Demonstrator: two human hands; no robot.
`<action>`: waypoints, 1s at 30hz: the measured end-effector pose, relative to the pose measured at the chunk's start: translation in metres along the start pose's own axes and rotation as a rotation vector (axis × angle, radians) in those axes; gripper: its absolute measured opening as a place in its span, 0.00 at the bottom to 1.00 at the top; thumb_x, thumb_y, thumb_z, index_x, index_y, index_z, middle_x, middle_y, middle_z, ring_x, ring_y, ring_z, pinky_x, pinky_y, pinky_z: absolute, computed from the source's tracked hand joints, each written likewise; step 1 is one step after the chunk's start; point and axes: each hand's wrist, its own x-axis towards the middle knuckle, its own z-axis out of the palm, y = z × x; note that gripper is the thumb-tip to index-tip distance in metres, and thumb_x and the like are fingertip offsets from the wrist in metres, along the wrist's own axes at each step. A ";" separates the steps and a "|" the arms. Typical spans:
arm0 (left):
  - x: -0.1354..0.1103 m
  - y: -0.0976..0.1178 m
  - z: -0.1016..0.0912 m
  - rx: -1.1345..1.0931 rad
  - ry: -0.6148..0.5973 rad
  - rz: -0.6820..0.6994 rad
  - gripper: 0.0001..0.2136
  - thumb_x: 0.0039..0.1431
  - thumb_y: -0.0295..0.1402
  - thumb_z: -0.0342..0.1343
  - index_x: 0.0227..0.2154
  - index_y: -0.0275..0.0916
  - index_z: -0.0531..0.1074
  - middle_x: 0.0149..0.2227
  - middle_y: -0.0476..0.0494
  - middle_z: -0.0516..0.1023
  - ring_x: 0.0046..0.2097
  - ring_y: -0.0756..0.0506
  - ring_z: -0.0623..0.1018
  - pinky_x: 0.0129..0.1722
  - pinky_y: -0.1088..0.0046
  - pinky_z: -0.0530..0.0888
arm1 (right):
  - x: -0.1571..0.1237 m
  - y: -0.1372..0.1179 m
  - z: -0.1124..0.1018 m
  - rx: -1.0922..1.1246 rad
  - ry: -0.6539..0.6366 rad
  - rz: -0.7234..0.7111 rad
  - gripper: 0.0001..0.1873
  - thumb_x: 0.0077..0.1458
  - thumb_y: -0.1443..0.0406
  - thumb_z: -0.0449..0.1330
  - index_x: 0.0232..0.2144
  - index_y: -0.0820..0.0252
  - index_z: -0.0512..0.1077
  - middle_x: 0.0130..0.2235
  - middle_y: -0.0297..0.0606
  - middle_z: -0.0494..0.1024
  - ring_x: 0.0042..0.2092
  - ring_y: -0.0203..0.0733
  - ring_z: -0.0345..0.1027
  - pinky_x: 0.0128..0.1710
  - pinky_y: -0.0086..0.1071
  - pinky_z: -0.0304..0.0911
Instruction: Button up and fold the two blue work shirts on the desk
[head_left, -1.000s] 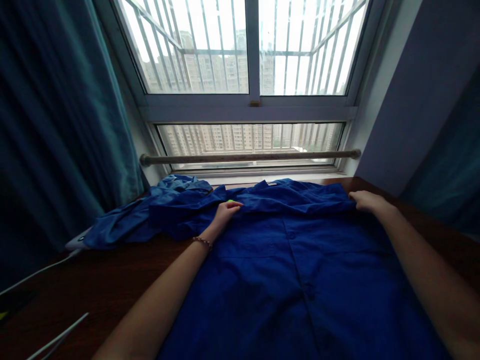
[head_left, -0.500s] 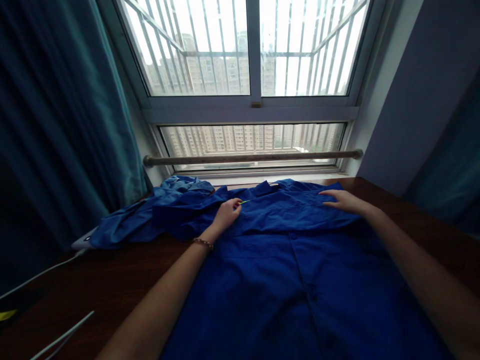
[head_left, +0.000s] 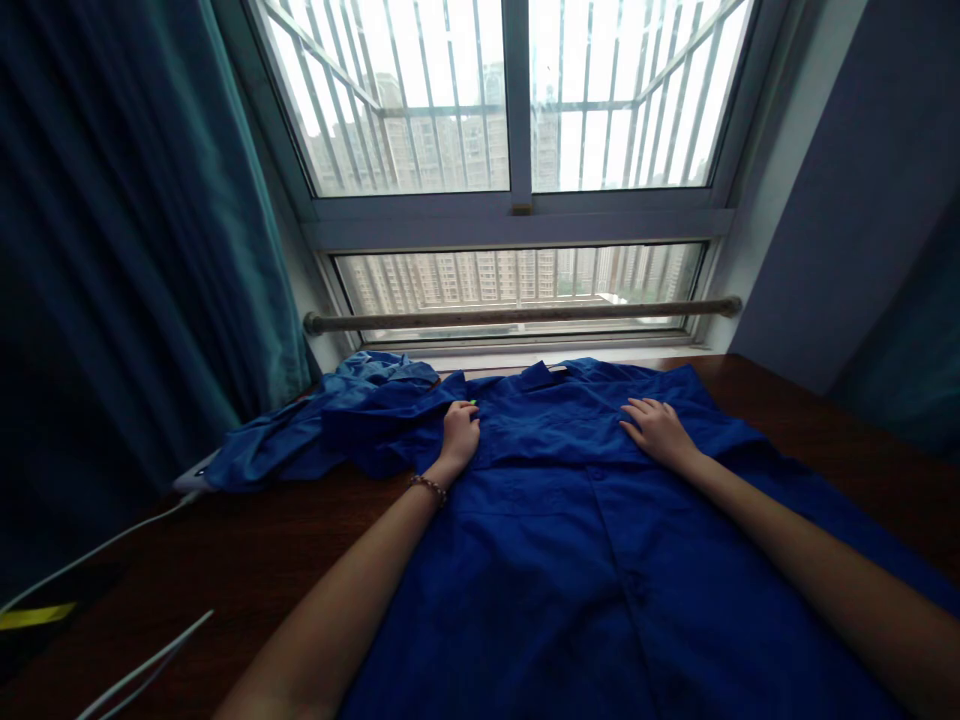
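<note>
While I watch from a distance through the head camera, a blue shirt (head_left: pixel 525 580) lies spread, front upward, on the desk (head_left: pixel 300 560). Its long axis runs from the far edge, below the window (head_left: pixel 450 280), toward the near edge, where it leaves the view; the collar (head_left: pixel 534 377) points to the window, and the front seam (head_left: pixel 613 535) slants slightly right toward the near edge. The left hand (head_left: pixel 460 438), its fingers curled closed, pinches a small green item (head_left: pixel 473 403), only its tip showing; I cannot tell whether it also grips cloth. The right hand (head_left: pixel 661 434), fingers extended and slightly parted, rests palm down on the upper front, nothing visible in its grasp. Toward the far left corner lies a crumpled lighter blue cloth (head_left: pixel 274 445).
</note>
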 end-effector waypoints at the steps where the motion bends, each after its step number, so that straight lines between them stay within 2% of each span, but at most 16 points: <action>1: 0.001 0.000 -0.002 -0.023 0.023 0.028 0.11 0.47 0.19 0.49 0.31 0.35 0.73 0.40 0.37 0.69 0.44 0.41 0.69 0.50 0.67 0.64 | 0.000 -0.004 -0.003 0.001 0.032 -0.027 0.21 0.58 0.58 0.45 0.49 0.61 0.65 0.53 0.45 0.64 0.54 0.51 0.53 0.52 0.45 0.46; 3: 0.001 0.002 -0.007 -0.005 0.039 0.049 0.12 0.48 0.19 0.48 0.33 0.35 0.72 0.42 0.36 0.67 0.47 0.40 0.66 0.51 0.66 0.62 | -0.001 -0.014 -0.007 0.009 0.057 -0.080 0.19 0.58 0.59 0.45 0.47 0.61 0.67 0.51 0.44 0.66 0.52 0.50 0.54 0.52 0.44 0.46; 5: 0.001 0.002 -0.015 0.147 0.039 0.042 0.14 0.48 0.19 0.47 0.36 0.35 0.72 0.46 0.34 0.66 0.51 0.37 0.62 0.53 0.63 0.60 | -0.002 -0.022 -0.008 0.012 0.041 -0.120 0.18 0.58 0.60 0.46 0.44 0.60 0.68 0.50 0.43 0.68 0.52 0.50 0.55 0.52 0.44 0.46; 9: 0.007 -0.009 -0.042 0.540 0.203 0.049 0.14 0.52 0.20 0.43 0.38 0.33 0.70 0.50 0.30 0.63 0.57 0.34 0.55 0.54 0.52 0.52 | -0.005 -0.027 -0.005 0.041 -0.023 -0.137 0.16 0.58 0.61 0.47 0.42 0.58 0.70 0.48 0.41 0.69 0.50 0.49 0.57 0.50 0.43 0.49; 10: 0.010 -0.014 -0.050 0.602 0.207 0.009 0.13 0.53 0.20 0.42 0.35 0.32 0.71 0.48 0.28 0.66 0.56 0.33 0.57 0.54 0.51 0.53 | -0.006 -0.026 -0.004 0.054 -0.030 -0.133 0.16 0.57 0.61 0.47 0.42 0.58 0.70 0.48 0.42 0.69 0.50 0.48 0.58 0.50 0.42 0.50; 12: 0.018 -0.023 -0.067 0.665 0.118 -0.150 0.11 0.52 0.22 0.43 0.28 0.31 0.72 0.38 0.27 0.71 0.49 0.32 0.66 0.49 0.51 0.60 | -0.005 -0.025 -0.004 0.081 -0.015 -0.139 0.16 0.57 0.62 0.48 0.41 0.60 0.71 0.48 0.43 0.69 0.50 0.48 0.58 0.50 0.42 0.51; 14: 0.027 -0.023 -0.083 0.645 0.048 -0.311 0.10 0.53 0.27 0.45 0.26 0.31 0.73 0.31 0.27 0.73 0.40 0.33 0.72 0.40 0.55 0.67 | -0.004 -0.025 -0.007 0.138 0.030 -0.175 0.15 0.56 0.63 0.48 0.40 0.62 0.71 0.47 0.45 0.69 0.51 0.48 0.58 0.52 0.41 0.51; 15: 0.032 -0.019 -0.091 0.623 0.064 -0.357 0.12 0.53 0.30 0.45 0.27 0.31 0.73 0.31 0.27 0.73 0.37 0.33 0.73 0.37 0.57 0.68 | -0.003 -0.026 -0.010 0.195 0.058 -0.193 0.15 0.56 0.64 0.48 0.39 0.62 0.72 0.47 0.46 0.70 0.51 0.48 0.58 0.52 0.41 0.51; 17: 0.038 0.000 -0.103 0.589 0.177 -0.363 0.16 0.56 0.35 0.42 0.30 0.32 0.73 0.32 0.27 0.73 0.35 0.34 0.73 0.34 0.60 0.68 | -0.002 -0.035 -0.016 0.383 0.107 -0.187 0.15 0.56 0.64 0.48 0.37 0.62 0.72 0.45 0.46 0.71 0.50 0.47 0.59 0.53 0.40 0.51; 19: 0.038 0.033 -0.111 0.577 0.266 -0.315 0.20 0.59 0.36 0.37 0.29 0.31 0.73 0.31 0.29 0.74 0.34 0.34 0.73 0.34 0.61 0.68 | -0.003 -0.052 -0.026 0.680 0.058 -0.102 0.14 0.54 0.61 0.51 0.35 0.62 0.72 0.41 0.45 0.73 0.47 0.47 0.63 0.51 0.41 0.54; 20: 0.034 0.052 -0.112 0.569 0.287 -0.282 0.21 0.59 0.37 0.36 0.28 0.31 0.73 0.30 0.30 0.74 0.34 0.35 0.73 0.34 0.62 0.67 | -0.005 -0.064 -0.032 0.878 -0.035 -0.045 0.14 0.53 0.59 0.52 0.35 0.62 0.72 0.40 0.44 0.73 0.46 0.47 0.64 0.50 0.42 0.55; 22: 0.020 0.093 -0.109 0.531 0.265 -0.185 0.24 0.61 0.38 0.33 0.28 0.32 0.73 0.29 0.32 0.73 0.34 0.35 0.73 0.34 0.62 0.66 | -0.013 -0.090 -0.046 1.347 -0.332 0.052 0.19 0.51 0.53 0.55 0.39 0.61 0.70 0.41 0.44 0.73 0.44 0.48 0.67 0.48 0.45 0.57; 24: -0.002 0.130 -0.099 0.488 0.171 -0.104 0.24 0.62 0.40 0.32 0.28 0.33 0.72 0.29 0.33 0.73 0.34 0.36 0.73 0.34 0.63 0.66 | -0.023 -0.116 -0.062 1.809 -0.612 0.091 0.27 0.49 0.48 0.55 0.46 0.58 0.66 0.46 0.45 0.70 0.46 0.48 0.66 0.48 0.47 0.57; 25: -0.015 0.146 -0.092 0.464 0.110 -0.055 0.24 0.62 0.41 0.33 0.29 0.33 0.72 0.28 0.34 0.73 0.34 0.37 0.73 0.34 0.63 0.66 | -0.028 -0.126 -0.070 1.986 -0.684 0.096 0.30 0.48 0.45 0.53 0.47 0.56 0.64 0.48 0.45 0.69 0.47 0.49 0.65 0.49 0.48 0.57; 27: -0.040 0.169 -0.075 0.378 -0.049 0.111 0.23 0.62 0.41 0.33 0.31 0.35 0.72 0.29 0.35 0.73 0.32 0.39 0.73 0.33 0.65 0.66 | -0.034 -0.138 -0.079 2.216 -0.651 0.147 0.28 0.49 0.44 0.51 0.47 0.54 0.65 0.49 0.42 0.69 0.48 0.49 0.65 0.49 0.48 0.57; 30: -0.068 0.182 -0.053 0.254 -0.242 0.384 0.18 0.62 0.39 0.36 0.37 0.38 0.70 0.33 0.36 0.73 0.35 0.41 0.73 0.36 0.66 0.66 | -0.030 -0.130 -0.077 2.225 -0.347 0.376 0.15 0.51 0.54 0.55 0.38 0.54 0.69 0.42 0.36 0.73 0.45 0.45 0.66 0.45 0.44 0.62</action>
